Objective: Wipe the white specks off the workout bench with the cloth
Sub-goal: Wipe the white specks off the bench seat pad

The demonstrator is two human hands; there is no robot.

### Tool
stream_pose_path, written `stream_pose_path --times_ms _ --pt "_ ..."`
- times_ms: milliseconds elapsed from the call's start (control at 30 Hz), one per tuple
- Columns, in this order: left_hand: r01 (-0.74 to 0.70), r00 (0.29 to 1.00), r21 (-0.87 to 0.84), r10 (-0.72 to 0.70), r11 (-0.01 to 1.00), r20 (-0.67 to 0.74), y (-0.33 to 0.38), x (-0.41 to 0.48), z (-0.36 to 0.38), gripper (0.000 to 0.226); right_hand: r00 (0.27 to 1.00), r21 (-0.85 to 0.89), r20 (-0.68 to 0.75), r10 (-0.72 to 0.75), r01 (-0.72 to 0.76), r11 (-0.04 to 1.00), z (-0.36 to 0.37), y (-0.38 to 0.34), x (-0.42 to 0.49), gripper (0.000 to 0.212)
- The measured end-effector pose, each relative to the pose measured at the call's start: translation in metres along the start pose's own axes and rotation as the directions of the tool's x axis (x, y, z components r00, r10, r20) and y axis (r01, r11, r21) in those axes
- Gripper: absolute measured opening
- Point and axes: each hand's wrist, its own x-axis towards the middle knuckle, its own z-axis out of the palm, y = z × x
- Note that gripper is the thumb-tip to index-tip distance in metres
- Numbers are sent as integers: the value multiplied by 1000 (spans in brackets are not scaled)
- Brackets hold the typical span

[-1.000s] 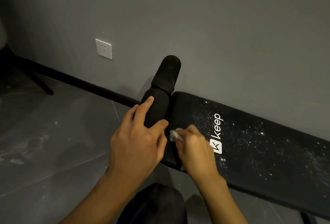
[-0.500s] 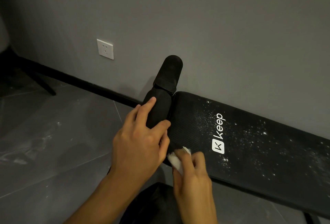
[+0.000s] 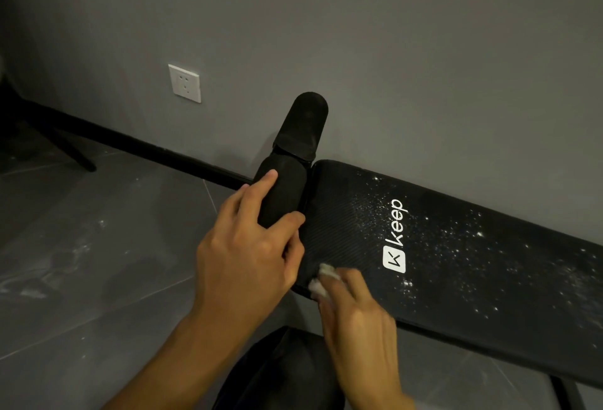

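Observation:
A black workout bench (image 3: 463, 282) with a white "keep" logo runs from the middle to the right edge. White specks (image 3: 463, 240) dust its pad right of the logo and above it; the strip left of the logo looks darker. A small white cloth (image 3: 321, 282) lies bunched on the pad's near left edge. My right hand (image 3: 359, 321) holds it there, fingers curled over it. My left hand (image 3: 248, 256) grips the black foam roller (image 3: 284, 194) at the bench's left end, thumb and fingers around it.
A grey wall with a white socket (image 3: 184, 83) stands behind the bench, a black skirting board below it. Pale dust marks the grey tiled floor (image 3: 75, 246) on the left. A dark chair leg (image 3: 65, 148) crosses the far left. My dark-clad knee (image 3: 280, 373) is below.
My right hand with the cloth slid from the pad's left end, level with the logo, toward me to its near edge. The left hand kept its grip on the roller.

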Motion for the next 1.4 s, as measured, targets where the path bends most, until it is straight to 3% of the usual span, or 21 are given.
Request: stream_pose_path --times_ms 133,367,500,600,767,900,1033,1233,1400 --pt "-8 1000 21 8 1000 2 1 0 -1 21 997 -9 0 72 -72 997 1 10 38 28" --pt "-54 998 100 55 994 -9 1 -3 -2 20 993 -28 95 -68 71 997 -11 12 4 34" --pt "-360 921 52 363 932 -142 24 -28 6 14 994 -97 99 -46 56 994 -12 23 28 16" --pt "-502 864 -150 501 852 -44 37 -47 31 22 989 -34 145 25 -20 999 -12 26 43 24" --pt "-143 955 -239 197 961 222 15 -29 61 62 994 -84 94 52 -44 995 -11 29 36 29" --pt "-74 868 -177 151 981 473 -9 -12 85 85 989 -55 148 -25 33 998 -28 52 11 40" --pt "-47 857 -186 136 981 498 -9 -12 90 88 981 -90 166 -100 116 989 -34 69 12 36" --pt "-30 866 -187 119 982 487 -1 -11 86 83 996 -71 87 17 -11 997 -17 56 50 28" --pt "-31 870 -227 139 973 474 -1 -11 87 83 989 -62 148 -17 26 998 -33 48 9 30"
